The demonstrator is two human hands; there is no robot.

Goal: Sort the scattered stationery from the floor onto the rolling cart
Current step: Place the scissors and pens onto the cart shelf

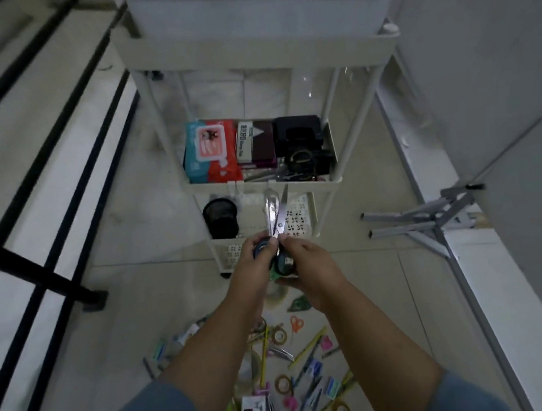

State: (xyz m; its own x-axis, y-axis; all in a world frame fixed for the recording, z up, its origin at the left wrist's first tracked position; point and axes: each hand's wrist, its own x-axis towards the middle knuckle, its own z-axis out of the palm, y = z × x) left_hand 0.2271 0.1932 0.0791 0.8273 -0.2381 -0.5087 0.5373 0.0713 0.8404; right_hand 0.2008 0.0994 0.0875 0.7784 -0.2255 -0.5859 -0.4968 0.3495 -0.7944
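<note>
At centre frame, before the rolling cart: scissors held blades-up, slightly parted, left hand curled round one handle loop, right hand pinching the other. At bottom centre, stationery strewn over the floor.

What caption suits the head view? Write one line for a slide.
Left hand and right hand hold open scissors before the rolling cart, stationery scattered on the floor below.

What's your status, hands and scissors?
Left hand and right hand both gripping scissors handles. Blades parted, pointing at cart. Middle shelf crowded.
</note>
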